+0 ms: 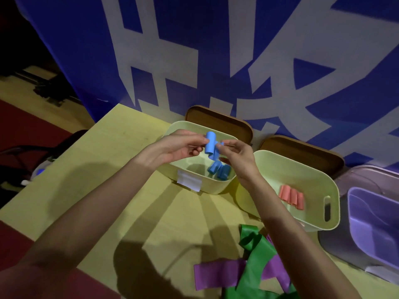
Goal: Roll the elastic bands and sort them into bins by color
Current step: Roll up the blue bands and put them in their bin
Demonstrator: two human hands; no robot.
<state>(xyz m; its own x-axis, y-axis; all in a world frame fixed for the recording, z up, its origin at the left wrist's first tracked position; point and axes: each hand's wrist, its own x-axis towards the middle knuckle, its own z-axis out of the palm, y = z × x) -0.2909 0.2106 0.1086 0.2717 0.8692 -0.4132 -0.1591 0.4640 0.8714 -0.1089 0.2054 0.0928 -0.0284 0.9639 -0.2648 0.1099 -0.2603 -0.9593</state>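
Bins first: we count two pale green ones, left bin (218, 186) and right bin (330, 190), plus lilac bin (354, 251) at far right. Two blue rolls (219, 169) lie in left bin, three coral rolls (292, 197) in right. Blue band (210, 145), mostly rolled into short tube with tail curling below, sits above left bin. Left hand (181, 147) pinches it, right hand (235, 154) pinches loose end. Green band (257, 255) and purple band (218, 275) lie unrolled on tabletop (112, 152).

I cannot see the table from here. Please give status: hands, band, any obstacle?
Both hands, left hand and right hand, pinch blue roll above bin with blue rolls. Green and purple bands unrolled. Nothing in the way.
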